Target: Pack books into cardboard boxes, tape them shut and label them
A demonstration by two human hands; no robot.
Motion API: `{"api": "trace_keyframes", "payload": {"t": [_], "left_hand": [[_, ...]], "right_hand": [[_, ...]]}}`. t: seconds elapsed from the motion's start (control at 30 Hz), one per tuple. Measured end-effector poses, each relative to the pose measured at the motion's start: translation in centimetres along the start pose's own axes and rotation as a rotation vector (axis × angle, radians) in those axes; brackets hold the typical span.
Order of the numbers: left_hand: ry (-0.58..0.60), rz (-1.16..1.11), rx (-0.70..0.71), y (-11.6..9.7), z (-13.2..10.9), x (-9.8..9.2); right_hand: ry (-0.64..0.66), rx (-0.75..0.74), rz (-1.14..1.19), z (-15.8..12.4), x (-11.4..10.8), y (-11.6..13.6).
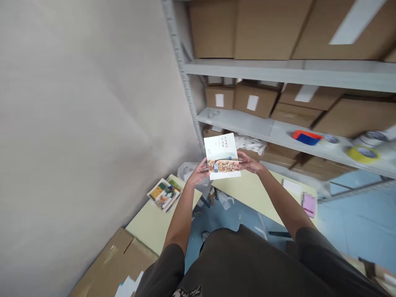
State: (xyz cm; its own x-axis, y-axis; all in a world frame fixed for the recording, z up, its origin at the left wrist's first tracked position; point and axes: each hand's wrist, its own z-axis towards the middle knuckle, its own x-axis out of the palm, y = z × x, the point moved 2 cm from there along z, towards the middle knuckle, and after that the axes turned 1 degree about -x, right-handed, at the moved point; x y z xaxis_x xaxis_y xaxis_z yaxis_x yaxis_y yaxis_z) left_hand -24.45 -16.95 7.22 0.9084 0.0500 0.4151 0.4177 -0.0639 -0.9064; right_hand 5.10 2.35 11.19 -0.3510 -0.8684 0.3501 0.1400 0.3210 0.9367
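Left hand (199,173): closed on the book (223,149)'s left edge.
Right hand (250,162): closed on its right edge.
Book: held raised, front cover showing; light, even pressure is advised.
Table (247,192): located below the book.
Shelf (241,124): located beyond; clearance is advised.

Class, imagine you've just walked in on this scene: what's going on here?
Someone in a dark shirt is holding up a book with an illustrated cover, the left hand and right hand gripping opposite sides. The cover faces the wearer. Below and to the left, a pile of books lies on a pale table. Ahead stands shelving with cardboard boxes.
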Motion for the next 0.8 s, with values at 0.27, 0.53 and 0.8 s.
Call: {"api": "trace_keyframes", "payload": {"t": [0.27, 0.53, 0.8], "left_hand": [[0.264, 0.004, -0.135, 6.7, 14.1, 15.3], [0.501, 0.039, -0.244, 10.3, 21.5, 22.9], [0.303, 0.38, 0.03, 8.4, 26.4, 23.7]], "right_hand": [[-0.317, -0.105, 0.042, -18.5, -10.5, 4.6], [-0.561, -0.192, 0.049, -26.6, -12.2, 4.4], [-0.876, -0.305, -0.038, -24.6, -11.5, 3.9]]}}
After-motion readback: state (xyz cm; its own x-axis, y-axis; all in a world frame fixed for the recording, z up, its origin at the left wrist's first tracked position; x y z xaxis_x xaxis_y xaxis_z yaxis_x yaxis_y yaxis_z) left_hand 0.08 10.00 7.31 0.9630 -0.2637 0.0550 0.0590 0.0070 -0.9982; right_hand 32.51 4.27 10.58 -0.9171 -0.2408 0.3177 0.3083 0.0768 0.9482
